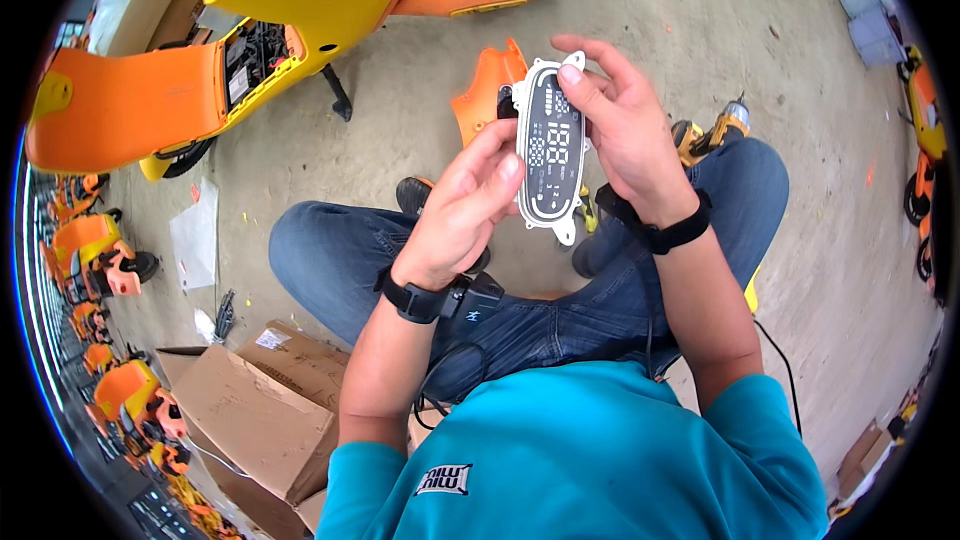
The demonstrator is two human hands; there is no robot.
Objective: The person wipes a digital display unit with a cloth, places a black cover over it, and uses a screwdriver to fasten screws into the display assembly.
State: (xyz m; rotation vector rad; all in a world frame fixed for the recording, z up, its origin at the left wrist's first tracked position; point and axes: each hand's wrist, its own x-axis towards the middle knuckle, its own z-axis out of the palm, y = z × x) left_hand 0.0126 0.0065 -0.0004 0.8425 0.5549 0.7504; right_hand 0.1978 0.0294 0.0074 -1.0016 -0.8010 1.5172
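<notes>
A scooter's display panel (548,160), oval with a dark face and a white plastic rim with mounting tabs, is held up between my hands, tilted with its face toward me. My left hand (462,202) grips its left edge, thumb near the front and fingers behind. At its upper right end, my right hand (628,125) has the thumb on the face near the rim and the other fingers round the edge. Partly hidden behind the panel, an orange plastic cover (482,90) rests on the floor.
A yellow and orange scooter (330,0) stands ahead, its seat side to the left. A yellow and black cordless drill (722,128) lies beyond my right knee. Cardboard boxes (255,420) sit at lower left, near a white sheet (196,240). More scooters (125,395) line the left side.
</notes>
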